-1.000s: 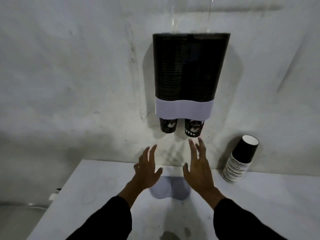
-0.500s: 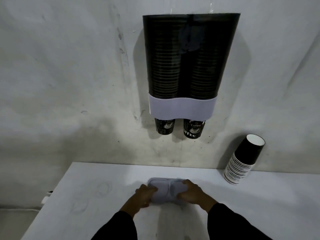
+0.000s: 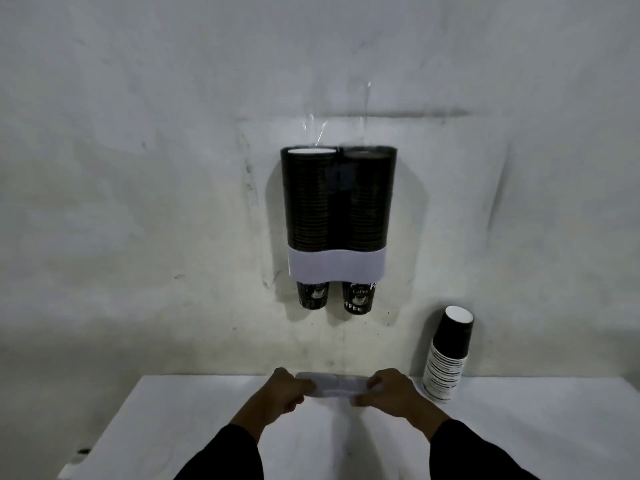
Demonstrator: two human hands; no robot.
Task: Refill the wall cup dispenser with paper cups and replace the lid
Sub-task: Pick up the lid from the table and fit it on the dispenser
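A dark two-tube cup dispenser (image 3: 337, 202) hangs on the wall, both tubes filled with stacked paper cups, its top uncovered. A pale band (image 3: 336, 270) wraps its lower part, and two black coffee cups (image 3: 358, 299) poke out below. The pale grey lid (image 3: 334, 389) is held just above the white table, my left hand (image 3: 285, 391) shut on its left end and my right hand (image 3: 389, 391) shut on its right end. Both hands are well below the dispenser.
A leaning stack of black paper cups (image 3: 448, 355) rests against the wall at the right of the white table (image 3: 173, 427). The grey wall (image 3: 138, 202) runs behind everything. The table's left edge is near the lower left.
My open hands came down onto the lid on the table and closed on its two ends; now the lid is lifted a little. The view has tilted up, showing the dispenser's top.
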